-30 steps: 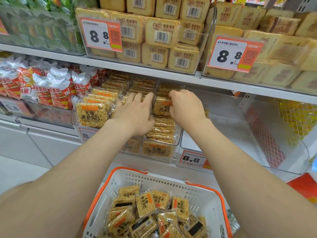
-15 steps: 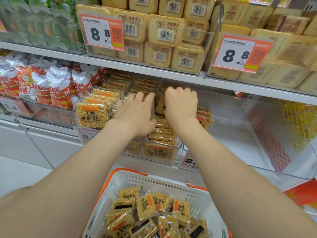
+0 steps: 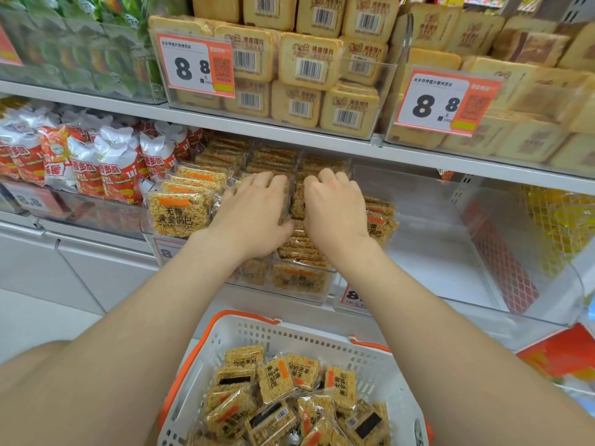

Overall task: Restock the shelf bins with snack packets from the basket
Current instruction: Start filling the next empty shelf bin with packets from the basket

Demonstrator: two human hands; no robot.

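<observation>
A clear shelf bin (image 3: 322, 296) on the middle shelf holds rows of golden rice-crust snack packets (image 3: 177, 214) with orange labels. Both my hands are inside it, side by side. My left hand (image 3: 254, 214) rests on top of the packets, its fingertips bent over their far edges. My right hand (image 3: 335, 210) curls its fingers over the upright row of packets just right of the left hand; what its fingertips hold is hidden. Below, a white basket (image 3: 257, 329) with orange handles holds several more of the same packets (image 3: 277, 381).
A few packets (image 3: 380, 220) lean at the left of a mostly bare clear bin (image 3: 450, 252) to the right. Red-and-white snack bags (image 3: 109, 169) fill the bin on the left. Tan boxed biscuits (image 3: 309, 62) and 8.8 price tags (image 3: 196, 66) line the shelf above.
My right hand moved left and deeper into the bin, closing up beside the left hand. The left hand's fingers have bent down over the packets. The view has shifted slightly down.
</observation>
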